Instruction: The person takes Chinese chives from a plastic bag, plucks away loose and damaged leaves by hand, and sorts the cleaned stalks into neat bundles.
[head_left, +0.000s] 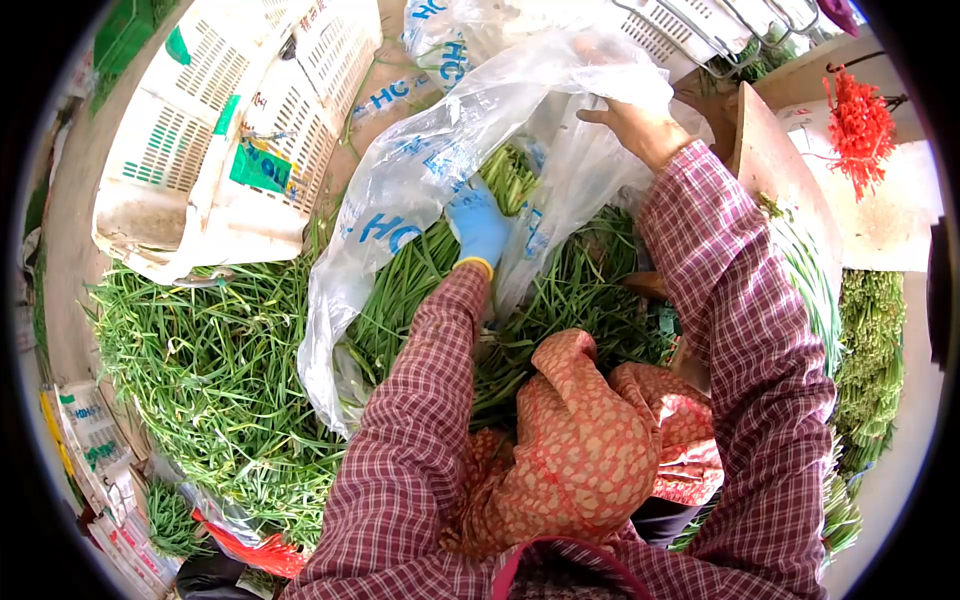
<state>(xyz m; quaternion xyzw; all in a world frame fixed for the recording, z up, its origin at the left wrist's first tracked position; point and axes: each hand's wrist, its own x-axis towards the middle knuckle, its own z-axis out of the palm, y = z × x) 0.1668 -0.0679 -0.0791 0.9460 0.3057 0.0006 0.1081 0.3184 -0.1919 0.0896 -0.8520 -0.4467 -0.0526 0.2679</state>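
- Reaching with the left hand [478, 225], gloved in blue with a yellow cuff, into the folds of a clear plastic bag [400, 170] printed in blue; back of the glove uppermost, fingers mostly hidden, so cannot tell how far closed or whether gripping.
- Touching, with that glove, the green stems [412, 272] lying inside the bag, at the middle of the scene.
- Raising the right hand [645, 125] at the bag's far right edge, thumb spread out to the left, other fingers blurred under the film; cannot tell how firmly gripping the plastic.
- Lying left of the bag, close beside it: a broad heap of loose leaves [215, 370].
- Standing at far left, tilted: white slatted crates [190, 120] with green tape.
- Spreading right of the bag and just below it: darker greens [590, 300].
- Draping across the lap, near: a red patterned cloth [580, 455].
- Hanging at far right: a bunch of red ties [857, 125].
- Standing at right, below those: packed green stalks [868, 350].
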